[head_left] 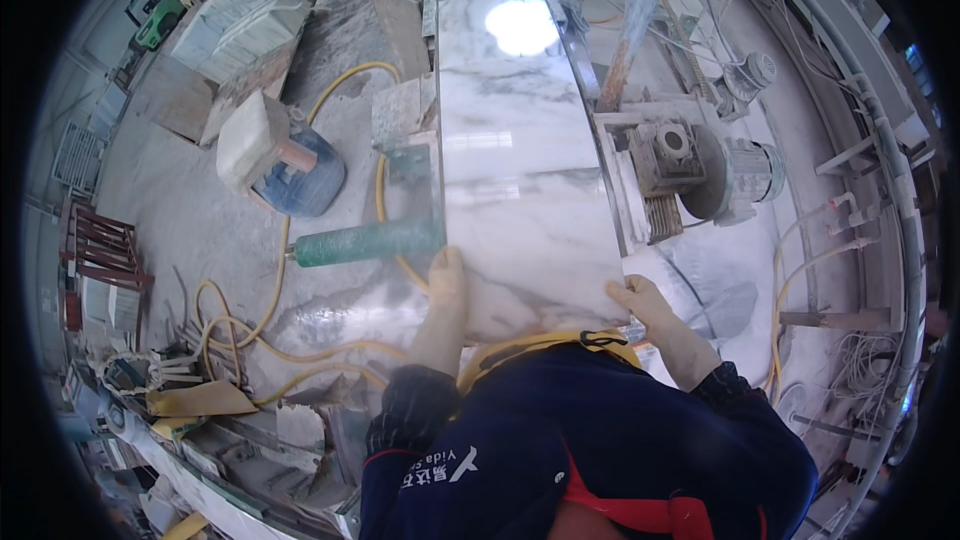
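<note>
A long polished white marble slab with grey veins runs away from my body along a machine bed. Its near end lies close to my waist, by a yellow apron. My left hand, in a pale glove, grips the slab's left edge near that end, next to a green roller. At the near right corner my right hand, gloved too, is closed on the edge. The undersides of both grips are hidden by the slab and the gloves.
To the right stands a motor with a gearbox, beyond it a rusty post. A yellow hose winds over the dusty floor at left, near a blue drum. Stone scraps lie lower left; a green forklift stands far off.
</note>
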Demonstrator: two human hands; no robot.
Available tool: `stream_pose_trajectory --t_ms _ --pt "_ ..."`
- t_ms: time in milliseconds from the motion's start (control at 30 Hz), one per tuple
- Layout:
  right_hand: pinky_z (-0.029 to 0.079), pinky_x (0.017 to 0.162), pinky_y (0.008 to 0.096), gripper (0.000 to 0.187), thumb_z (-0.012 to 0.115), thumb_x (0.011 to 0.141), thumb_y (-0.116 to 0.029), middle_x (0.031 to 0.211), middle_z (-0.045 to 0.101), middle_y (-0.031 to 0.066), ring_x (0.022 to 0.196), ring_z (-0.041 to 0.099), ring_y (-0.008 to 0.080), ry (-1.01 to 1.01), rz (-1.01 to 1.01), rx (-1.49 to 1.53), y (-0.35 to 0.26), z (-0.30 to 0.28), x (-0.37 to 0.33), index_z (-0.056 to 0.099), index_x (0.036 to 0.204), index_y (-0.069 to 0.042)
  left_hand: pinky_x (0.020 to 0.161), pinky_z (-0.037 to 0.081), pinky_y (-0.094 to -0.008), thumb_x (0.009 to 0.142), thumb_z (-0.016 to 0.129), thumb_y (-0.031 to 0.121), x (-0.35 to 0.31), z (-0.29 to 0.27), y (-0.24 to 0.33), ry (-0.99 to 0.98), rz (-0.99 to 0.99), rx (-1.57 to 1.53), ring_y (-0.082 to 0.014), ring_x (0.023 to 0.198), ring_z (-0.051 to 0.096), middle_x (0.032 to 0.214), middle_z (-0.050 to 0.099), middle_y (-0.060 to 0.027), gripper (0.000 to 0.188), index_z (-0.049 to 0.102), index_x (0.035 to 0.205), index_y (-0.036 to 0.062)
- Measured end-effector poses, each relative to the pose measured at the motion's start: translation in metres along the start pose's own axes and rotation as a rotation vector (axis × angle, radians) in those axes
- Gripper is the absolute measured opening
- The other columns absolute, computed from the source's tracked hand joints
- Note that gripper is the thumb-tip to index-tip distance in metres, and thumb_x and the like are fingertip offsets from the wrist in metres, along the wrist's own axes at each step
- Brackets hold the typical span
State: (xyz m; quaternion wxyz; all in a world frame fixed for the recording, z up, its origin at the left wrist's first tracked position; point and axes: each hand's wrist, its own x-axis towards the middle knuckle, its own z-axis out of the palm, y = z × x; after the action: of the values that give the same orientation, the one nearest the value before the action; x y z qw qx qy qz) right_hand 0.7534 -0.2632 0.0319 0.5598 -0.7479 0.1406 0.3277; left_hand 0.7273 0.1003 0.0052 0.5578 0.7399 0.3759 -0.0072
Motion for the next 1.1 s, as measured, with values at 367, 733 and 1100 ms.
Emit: stream_pose_trajectory --t_ms 367,733,1100 --pt "0.023 0.125 0.0452 0.073 0.064 0.09 -0.032 0.155 0.038 0.0318 0.149 0.031 0.0424 0.132 -0.796 -0.843 -0.113 0.035 0.055 0.042 0.148 0.009 0.099 0.047 -0.0362 0.101 0.057 0.024 0.012 0.017 -0.015 0.164 0.081 -0.325 -0.0217 0.115 0.057 0.13 0.058 -0.0147 0.046 0.05 0.137 -0.004" --pt "0.01 0.128 0.0459 0.07 0.048 0.101 -0.037 0.163 0.028 0.0275 0.155 0.019 0.0386 0.081 -1.001 -1.078 -0.153 0.099 0.165 0.032 0.154 0.007 0.103 0.046 -0.0374 0.103 0.055 0.046 -0.074 -0.037 -0.03 -0.152 -0.349 -0.452 -0.0229 0.128 0.052 0.141 0.054 -0.0096 0.058 0.049 0.146 0.0074" --pt "0.008 0.129 0.0422 0.071 0.049 0.1 -0.041 0.164 0.028 0.0241 0.156 0.017 0.0344 0.071 -0.948 -0.95 -0.16 0.096 0.163 0.037 0.153 0.005 0.101 0.048 -0.0445 0.105 0.052 0.048 -0.074 -0.007 -0.054 -0.024 -0.284 -0.408 -0.0272 0.119 0.053 0.133 0.055 -0.0139 0.055 0.052 0.139 0.0047"
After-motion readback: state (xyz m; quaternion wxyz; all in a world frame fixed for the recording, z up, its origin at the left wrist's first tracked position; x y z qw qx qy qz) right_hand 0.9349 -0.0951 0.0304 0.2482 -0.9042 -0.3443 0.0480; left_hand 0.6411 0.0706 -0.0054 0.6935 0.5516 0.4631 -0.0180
